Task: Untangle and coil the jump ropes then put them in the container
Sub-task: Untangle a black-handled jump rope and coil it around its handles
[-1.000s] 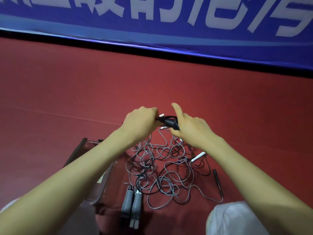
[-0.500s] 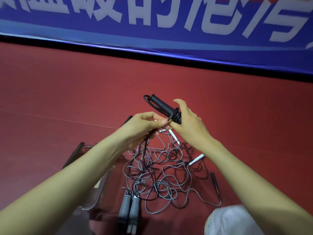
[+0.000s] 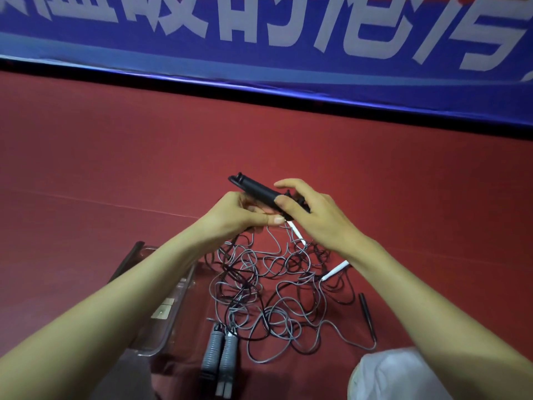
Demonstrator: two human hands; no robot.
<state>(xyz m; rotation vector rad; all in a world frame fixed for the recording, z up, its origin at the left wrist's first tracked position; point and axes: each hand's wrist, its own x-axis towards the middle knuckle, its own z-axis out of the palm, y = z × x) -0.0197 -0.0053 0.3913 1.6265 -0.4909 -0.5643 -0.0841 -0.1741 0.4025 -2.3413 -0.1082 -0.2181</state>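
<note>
A tangle of grey and black jump ropes (image 3: 271, 287) lies on the red floor in front of me. My right hand (image 3: 314, 217) grips a pair of black handles (image 3: 256, 190) that stick up to the left, above the tangle. Just left of it, my left hand (image 3: 239, 215) pinches a rope strand beneath those handles. Two grey ribbed handles (image 3: 220, 353) lie side by side at the near edge of the tangle. Two thin white handles (image 3: 334, 269) and a slim black handle (image 3: 366, 313) lie to the right. The clear plastic container (image 3: 170, 321) sits on the left, partly hidden by my left forearm.
A blue banner with white characters (image 3: 259, 39) runs along the far side above a black strip. Something white (image 3: 395, 373), probably my knee, shows at the bottom right. Open red floor (image 3: 115, 157) stretches beyond the tangle and to both sides.
The black handles came up off the tangle and now point up-left in my right hand. My left hand moved from gripping the handles to pinching the rope below them.
</note>
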